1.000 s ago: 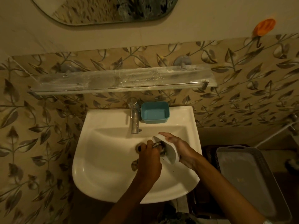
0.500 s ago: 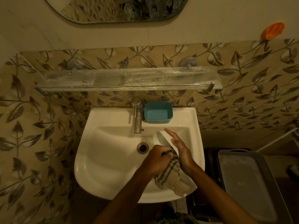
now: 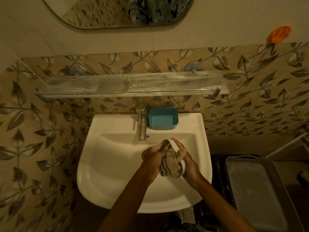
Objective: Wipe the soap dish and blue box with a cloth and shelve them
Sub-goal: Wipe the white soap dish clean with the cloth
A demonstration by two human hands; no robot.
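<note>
Over the white basin (image 3: 117, 164), my right hand (image 3: 189, 163) grips a white oval soap dish (image 3: 175, 148), held on edge. My left hand (image 3: 154, 154) presses a striped brown cloth (image 3: 170, 166) into the dish, and the cloth hides most of its inside. The blue box (image 3: 163, 121) stands open on the basin's back ledge, right of the tap (image 3: 141, 121). Above it, a dusty glass shelf (image 3: 127, 85) is fixed to the leaf-patterned wall and holds nothing.
A mirror (image 3: 117, 10) hangs above the shelf. An orange hook (image 3: 279, 36) sticks to the wall at the upper right. A grey plastic tray (image 3: 255, 196) sits on a dark stand right of the basin.
The cloth has spread from a small wad over the drain into the dish. Both hands have shifted slightly right and toward me, and the drain is now covered by my left hand.
</note>
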